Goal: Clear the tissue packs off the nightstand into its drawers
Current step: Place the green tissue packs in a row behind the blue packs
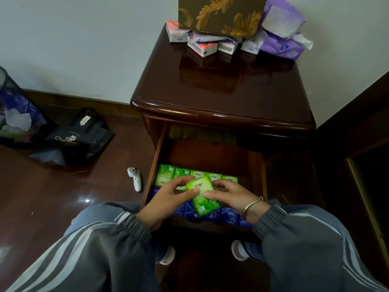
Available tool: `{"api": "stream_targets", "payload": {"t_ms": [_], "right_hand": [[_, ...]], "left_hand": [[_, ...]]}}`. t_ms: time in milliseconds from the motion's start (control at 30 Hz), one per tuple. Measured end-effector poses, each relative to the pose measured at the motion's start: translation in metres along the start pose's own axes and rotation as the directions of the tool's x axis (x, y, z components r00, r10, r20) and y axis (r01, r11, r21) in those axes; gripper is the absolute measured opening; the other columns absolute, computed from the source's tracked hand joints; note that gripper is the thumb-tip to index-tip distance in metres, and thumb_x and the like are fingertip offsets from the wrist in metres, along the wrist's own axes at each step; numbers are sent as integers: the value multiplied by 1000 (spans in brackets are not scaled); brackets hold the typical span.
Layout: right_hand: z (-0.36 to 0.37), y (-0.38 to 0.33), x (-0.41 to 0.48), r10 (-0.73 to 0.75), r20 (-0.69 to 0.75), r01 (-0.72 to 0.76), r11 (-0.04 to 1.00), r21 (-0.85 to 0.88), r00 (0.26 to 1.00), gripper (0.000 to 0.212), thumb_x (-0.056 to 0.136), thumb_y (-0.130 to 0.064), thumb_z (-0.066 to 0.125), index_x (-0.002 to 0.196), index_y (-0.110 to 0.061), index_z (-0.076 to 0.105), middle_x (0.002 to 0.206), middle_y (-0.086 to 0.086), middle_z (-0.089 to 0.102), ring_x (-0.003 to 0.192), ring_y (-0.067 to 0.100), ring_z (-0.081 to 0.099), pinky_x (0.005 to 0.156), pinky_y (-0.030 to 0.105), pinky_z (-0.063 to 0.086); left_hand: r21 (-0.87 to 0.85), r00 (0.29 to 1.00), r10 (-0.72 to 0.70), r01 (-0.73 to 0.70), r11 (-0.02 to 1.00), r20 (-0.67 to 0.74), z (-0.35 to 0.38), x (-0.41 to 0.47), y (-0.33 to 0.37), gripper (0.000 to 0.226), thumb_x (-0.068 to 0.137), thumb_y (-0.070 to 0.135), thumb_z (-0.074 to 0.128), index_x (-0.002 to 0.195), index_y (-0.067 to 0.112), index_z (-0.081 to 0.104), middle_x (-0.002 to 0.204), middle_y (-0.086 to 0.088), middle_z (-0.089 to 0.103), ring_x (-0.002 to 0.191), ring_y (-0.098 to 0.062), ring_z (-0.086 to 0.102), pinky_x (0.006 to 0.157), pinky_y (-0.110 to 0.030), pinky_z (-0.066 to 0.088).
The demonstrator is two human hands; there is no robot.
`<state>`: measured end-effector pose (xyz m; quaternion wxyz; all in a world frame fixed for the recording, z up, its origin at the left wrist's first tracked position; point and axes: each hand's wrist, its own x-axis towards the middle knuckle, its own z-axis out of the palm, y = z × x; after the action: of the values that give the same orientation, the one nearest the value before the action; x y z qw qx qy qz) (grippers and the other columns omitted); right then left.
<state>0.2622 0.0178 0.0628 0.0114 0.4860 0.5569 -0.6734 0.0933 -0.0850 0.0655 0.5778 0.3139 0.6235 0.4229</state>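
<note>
Head view: a green tissue pack (202, 193) is pinched over the open drawer (152, 175) of the nightstand (221, 91), between the curled fingers and thumbs of the left hand (168, 199) and right hand (233, 196). Green packs (166, 174) and blue packs (229, 216) are lined up beneath it.

Only readable bit: white "Cham" on the black bag (73, 140), rest of the word lost in a crease. Red logo print on the green tissue pack (202, 192), maybe Chinese characters, too blurry to make out. Same story for the print on the pink-and-white packs (203, 48).
</note>
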Motion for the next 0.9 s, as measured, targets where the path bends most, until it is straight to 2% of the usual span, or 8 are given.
{"api": "stream_targets", "payload": {"t_ms": [67,133,200,267,367,533,633,900], "right_hand": [[-11,4,6,26,-38,-27,999,-24,999,60,68,-37,79,119,-14,58,108,2,68,99,17,66,91,35,52],[-28,8,12,57,-248,-64,998,-19,967,50,68,-34,80,109,-13,63,98,2,69,89,17,66,78,31,54],[-51,16,16,69,-534,-137,987,-89,843,38,70,-32,78,97,-8,67,95,9,70,88,24,65,76,35,54],[-67,22,17,67,-672,-299,925,-236,738,42,73,-37,74,100,-5,67,102,15,68,94,32,63,78,36,50],[-66,25,18,46,-706,-423,827,-370,706,53,76,-38,69,114,-2,56,111,18,64,102,36,60,80,35,48],[-49,25,28,-98,-688,-468,664,-583,719,48,85,-28,60,119,2,43,116,23,59,105,39,59,81,37,47],[-43,29,37,-72,-666,-483,631,-607,743,49,89,-22,55,127,5,39,124,25,53,112,39,55,88,38,46],[-48,44,50,18,-568,-466,594,-656,823,64,95,-8,40,146,6,3,143,24,30,126,34,43,101,35,37]], "left_hand": [[83,1000,-16,17,996,-13,2,2,-2,45,87,28,66,129,22,54,122,2,59,94,0,65,71,-10,49],[265,984,26,22,964,-175,-3,7,-5,48,89,32,63,133,18,52,126,0,57,104,-7,60,80,-15,49],[475,915,114,92,875,-387,-17,13,-8,46,92,30,60,132,11,52,127,-8,56,111,-20,56,93,-32,47],[550,842,131,217,806,-524,-31,17,-12,44,92,27,58,131,8,53,130,-16,52,117,-32,49,99,-41,40],[489,800,-9,376,787,-600,-38,19,-16,46,90,26,56,132,9,49,134,-19,45,121,-41,43,100,-47,36],[460,837,-131,416,785,-532,-33,22,-20,51,92,30,51,138,13,36,137,-19,41,123,-41,42,102,-49,37],[458,841,-139,415,786,-523,-33,21,-20,52,93,28,50,140,13,33,136,-19,41,124,-41,42,103,-51,36],[486,849,-124,407,774,-514,-32,20,-18,52,92,26,51,138,10,34,134,-20,42,122,-42,43,102,-52,37]]}}
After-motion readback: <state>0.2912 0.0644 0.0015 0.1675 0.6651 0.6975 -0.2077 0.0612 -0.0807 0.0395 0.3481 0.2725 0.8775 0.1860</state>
